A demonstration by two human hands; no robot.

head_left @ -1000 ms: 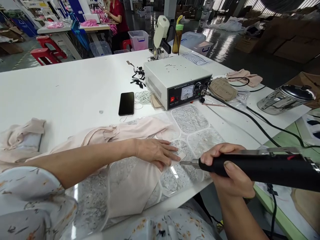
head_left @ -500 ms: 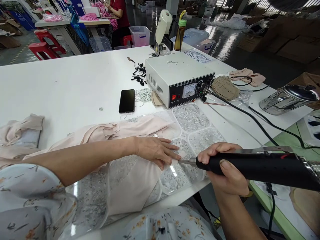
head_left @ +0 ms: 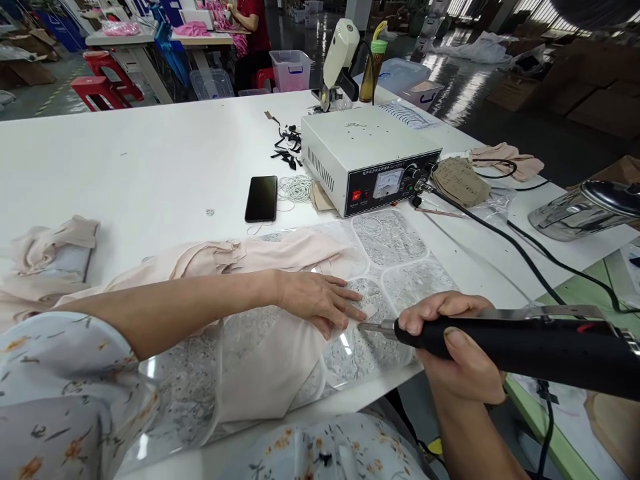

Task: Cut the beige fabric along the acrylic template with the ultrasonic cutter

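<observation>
Left hand [head_left: 320,302]: flat, open, pressing pink fabric [head_left: 265,360].
Right hand [head_left: 453,347]: gripping black tool [head_left: 520,347]; tip apparently touching fabric.

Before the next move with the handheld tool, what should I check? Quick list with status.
1. Left hand flat on the pink fabric, fingers spread: ok.
2. Right hand closed firmly around the black tool: ok.
3. Tool tip well away from the left hand: not ok, very close.
4. Black cable clear of the fabric: ok.
5. Control box powered on: cannot tell.
</observation>
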